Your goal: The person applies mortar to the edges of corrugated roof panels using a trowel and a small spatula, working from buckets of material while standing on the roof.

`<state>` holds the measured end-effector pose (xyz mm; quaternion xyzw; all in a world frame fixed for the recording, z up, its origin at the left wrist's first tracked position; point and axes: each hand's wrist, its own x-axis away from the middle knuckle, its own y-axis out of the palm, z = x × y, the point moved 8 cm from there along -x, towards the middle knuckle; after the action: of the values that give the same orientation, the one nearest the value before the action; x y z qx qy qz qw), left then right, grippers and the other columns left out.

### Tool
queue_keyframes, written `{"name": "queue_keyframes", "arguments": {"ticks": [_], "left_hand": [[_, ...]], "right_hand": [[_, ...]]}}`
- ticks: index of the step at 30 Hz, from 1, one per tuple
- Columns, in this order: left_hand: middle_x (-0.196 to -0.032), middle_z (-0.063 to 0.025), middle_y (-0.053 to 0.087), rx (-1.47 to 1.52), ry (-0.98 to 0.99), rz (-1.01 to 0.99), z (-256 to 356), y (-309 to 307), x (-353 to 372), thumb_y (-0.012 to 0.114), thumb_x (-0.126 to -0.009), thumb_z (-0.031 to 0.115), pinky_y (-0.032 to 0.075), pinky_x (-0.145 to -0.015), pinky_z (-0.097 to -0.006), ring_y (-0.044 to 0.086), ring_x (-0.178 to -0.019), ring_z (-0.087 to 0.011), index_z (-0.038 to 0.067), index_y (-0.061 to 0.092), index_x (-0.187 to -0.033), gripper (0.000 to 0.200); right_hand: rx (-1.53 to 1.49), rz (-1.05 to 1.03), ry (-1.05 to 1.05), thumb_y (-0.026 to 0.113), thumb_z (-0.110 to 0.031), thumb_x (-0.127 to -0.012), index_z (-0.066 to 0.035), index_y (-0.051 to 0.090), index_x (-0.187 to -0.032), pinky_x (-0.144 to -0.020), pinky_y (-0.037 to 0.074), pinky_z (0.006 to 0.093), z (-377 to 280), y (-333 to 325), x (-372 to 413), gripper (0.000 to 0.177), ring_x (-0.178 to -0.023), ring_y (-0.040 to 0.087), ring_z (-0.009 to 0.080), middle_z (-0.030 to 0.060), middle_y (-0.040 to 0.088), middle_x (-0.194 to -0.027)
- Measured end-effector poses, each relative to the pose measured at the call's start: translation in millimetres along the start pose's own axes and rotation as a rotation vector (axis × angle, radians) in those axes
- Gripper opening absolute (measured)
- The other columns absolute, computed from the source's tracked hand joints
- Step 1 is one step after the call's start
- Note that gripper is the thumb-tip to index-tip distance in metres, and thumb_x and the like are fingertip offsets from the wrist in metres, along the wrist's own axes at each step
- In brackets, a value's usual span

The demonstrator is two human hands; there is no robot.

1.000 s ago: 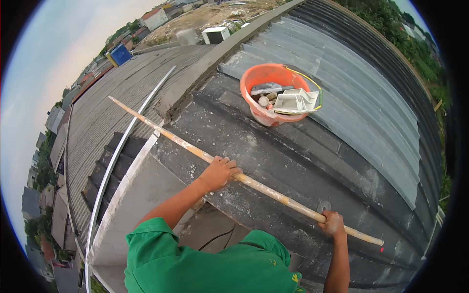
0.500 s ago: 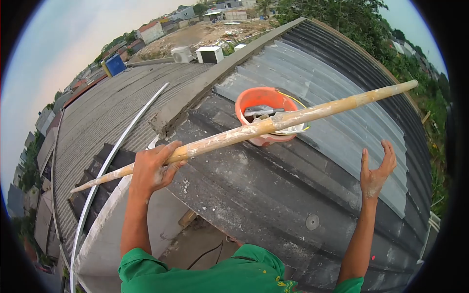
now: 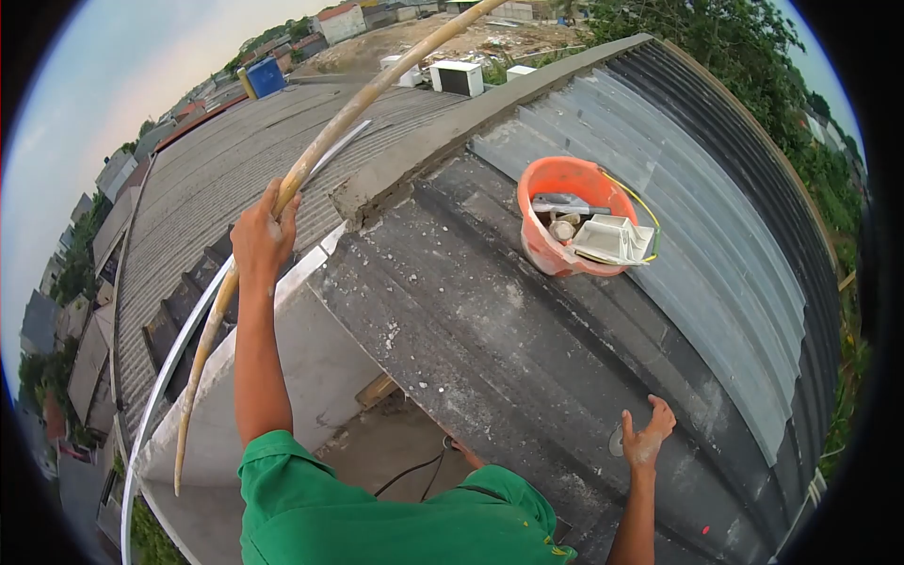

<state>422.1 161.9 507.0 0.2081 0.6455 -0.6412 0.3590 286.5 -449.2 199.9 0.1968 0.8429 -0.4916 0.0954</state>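
A person's left grip (image 3: 264, 235) is clasping a long pole (image 3: 377, 88), which is slanting above the pale wall (image 3: 212, 447); the right grip (image 3: 647, 433) is hovering, uncurled and empty, over dark roofing (image 3: 490, 348). Good handling is probably demanding firm balance, keeping both ends clear of the orange bucket (image 3: 546, 247).

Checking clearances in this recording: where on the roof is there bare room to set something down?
The dark sheet has a dusty bare patch between the bucket and the right hand; the grey sheet right of the bucket is bare too. Crowded: inside the bucket, filled with items, and at the left, where the left hand holds the pole.
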Motion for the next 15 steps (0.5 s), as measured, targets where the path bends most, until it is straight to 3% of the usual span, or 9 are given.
{"name": "queue_keyframes", "arguments": {"ticks": [5,8,15], "left_hand": [[-0.080,-0.0185,0.069,-0.180,-0.245,-0.022,-57,-26,-8,0.063,-0.089,0.038,0.052,-0.068,-0.0443,0.067,-0.075,-0.0360,0.015,0.065,-0.120,0.039],[-0.087,-0.0194,0.070,-0.252,-0.272,-0.041,-98,-23,-21,0.062,-0.089,0.035,0.052,-0.073,-0.0448,0.068,-0.082,-0.0362,0.013,0.065,-0.120,0.038],[-0.092,-0.0190,0.069,-0.438,-0.421,-0.220,-202,48,-13,0.064,-0.086,0.029,0.052,-0.078,-0.0466,0.067,-0.089,-0.0377,0.011,0.067,-0.113,0.032]], "right_hand": [[0.041,-0.039,0.052,0.077,-0.019,-0.075,-0.002,0.050,-0.123,-0.100,0.029,0.0459,10,11,-6,0.058,-0.118,0.040,0.0358,0.0168,0.050,-0.121],[0.025,-0.060,0.022,0.076,-0.018,-0.075,-0.002,0.050,-0.122,-0.100,0.030,0.0456,-4,17,-27,0.056,-0.117,0.040,0.0357,0.0169,0.050,-0.120],[0.046,-0.008,0.053,0.075,-0.017,-0.076,-0.001,0.051,-0.120,-0.099,0.030,0.0459,-3,44,-72,0.053,-0.115,0.041,0.0362,0.0171,0.049,-0.119]]}}
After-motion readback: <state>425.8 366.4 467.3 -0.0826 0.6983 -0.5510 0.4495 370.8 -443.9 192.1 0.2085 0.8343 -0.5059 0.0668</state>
